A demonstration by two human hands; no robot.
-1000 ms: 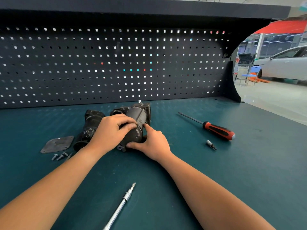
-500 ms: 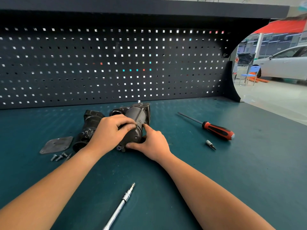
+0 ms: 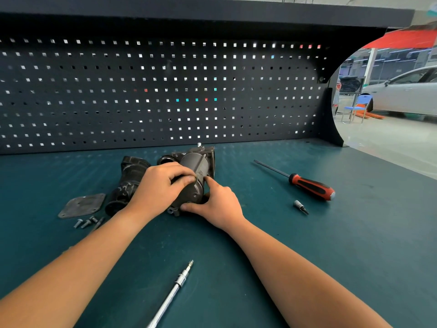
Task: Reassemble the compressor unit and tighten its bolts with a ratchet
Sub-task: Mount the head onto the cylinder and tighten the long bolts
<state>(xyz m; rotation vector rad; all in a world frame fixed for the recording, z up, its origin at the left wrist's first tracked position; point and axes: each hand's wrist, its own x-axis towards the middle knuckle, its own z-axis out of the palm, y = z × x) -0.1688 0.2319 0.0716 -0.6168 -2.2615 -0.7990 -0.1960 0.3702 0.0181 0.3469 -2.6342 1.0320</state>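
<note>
Nearest to me, a long chrome driver bar with a splined tip (image 3: 173, 292) lies on the dark teal desk (image 3: 331, 256), running off the front edge between the person's two bare forearms, touching neither.

Further in, both hands meet on the dark grey cylindrical compressor unit (image 3: 198, 166), which lies on its side on the desk at the middle. The left hand (image 3: 158, 188) is curled over the top of the cylinder, fingers wrapped down its near end. The right hand (image 3: 217, 204) grips that same end from the other side, thumb pressed at the lower edge of the end face and index finger stretched up along the barrel.

Just left of the unit, partly behind the left wrist, lies a separate black ribbed housing piece (image 3: 128, 183). Beside that, a flat grey cover plate with corner holes (image 3: 82, 205) lies on the desk, and a few small grey bolts (image 3: 86, 222) are scattered just in front of it.

Off to the right, well apart from the hands, sits a small silver bit socket (image 3: 300, 206), and just beyond it a long screwdriver with a red and black handle (image 3: 309, 187), its shaft pointing back and left.

Behind everything stands a black pegboard back panel (image 3: 165, 91) under a dark shelf (image 3: 212, 10). Past its right edge, a blue chair (image 3: 357, 107) and a white car (image 3: 406, 93) stand on a pale floor.
</note>
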